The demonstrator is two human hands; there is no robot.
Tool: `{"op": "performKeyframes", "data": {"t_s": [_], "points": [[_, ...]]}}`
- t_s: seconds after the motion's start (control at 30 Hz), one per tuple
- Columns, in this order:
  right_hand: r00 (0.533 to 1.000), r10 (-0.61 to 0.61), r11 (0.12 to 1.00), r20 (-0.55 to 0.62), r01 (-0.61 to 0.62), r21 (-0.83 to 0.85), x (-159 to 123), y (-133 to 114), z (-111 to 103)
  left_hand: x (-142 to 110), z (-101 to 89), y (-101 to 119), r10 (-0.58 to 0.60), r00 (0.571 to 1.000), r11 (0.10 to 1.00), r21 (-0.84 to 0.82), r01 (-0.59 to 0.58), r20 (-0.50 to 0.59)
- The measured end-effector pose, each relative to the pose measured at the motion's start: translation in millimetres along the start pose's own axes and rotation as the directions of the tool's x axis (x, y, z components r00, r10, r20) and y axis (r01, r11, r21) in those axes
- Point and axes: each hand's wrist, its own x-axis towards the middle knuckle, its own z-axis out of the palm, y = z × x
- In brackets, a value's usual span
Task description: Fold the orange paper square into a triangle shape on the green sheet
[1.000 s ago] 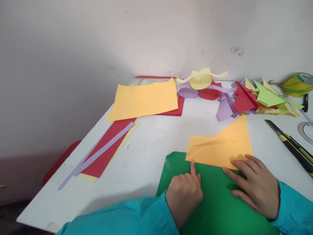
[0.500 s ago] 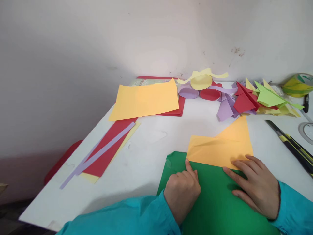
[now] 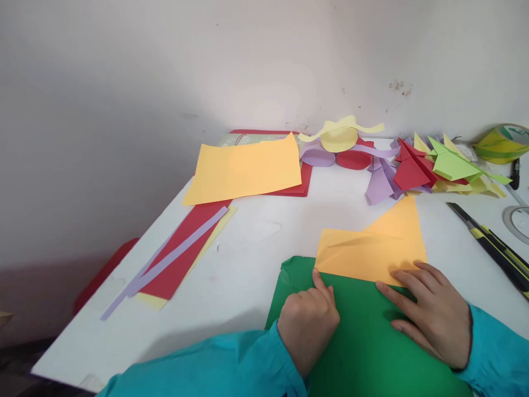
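Observation:
A folded orange paper (image 3: 355, 251) lies across the upper edge of a green mat (image 3: 355, 353), with a slanted flap showing behind it. My left hand (image 3: 309, 322) rests on the mat, its index finger pointing at the paper's lower left corner and touching it. The other fingers are curled in, and nothing shows in them. My right hand (image 3: 430, 311) is open, fingers spread. Its fingertips lie on the lower right part of the orange paper, and its thumb is over the mat.
Another orange sheet (image 3: 248, 171) lies back left on red paper. Purple strips (image 3: 177, 251) cross a red sheet (image 3: 194, 231) at left. Paper loops (image 3: 339, 140) and folded paper planes (image 3: 413, 168) stand by the wall. At right are a utility knife (image 3: 491, 248) and tape rolls (image 3: 502, 143).
Both hands keep their places on the orange paper. The view has shifted very slightly; nothing else visibly differs.

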Motion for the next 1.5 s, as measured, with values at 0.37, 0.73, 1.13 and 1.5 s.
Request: {"op": "performKeyframes", "data": {"t_s": [0.37,0.73,1.13,1.5], "points": [[1.0,0.0,1.0,-0.007,0.0,-0.002,-1,1,2,0,6.6,-2,-0.048,0.999,0.995,0.083,0.047,0.012],[1.0,0.005,1.0,-0.007,-0.005,0.003,-1,1,1,-8,-15.2,10,0.006,0.995,0.985,-0.17,-0.022,-0.095],[1.0,0.015,1.0,-0.005,-0.015,0.01,0,0,2,-5,0.3,9,0.185,0.983,0.935,-0.306,-0.178,-0.007],[0.998,0.033,0.999,0.057,-0.032,-0.009,9,-7,-2,-1,0.6,8,0.245,0.969,0.919,-0.326,-0.22,0.037]]}}
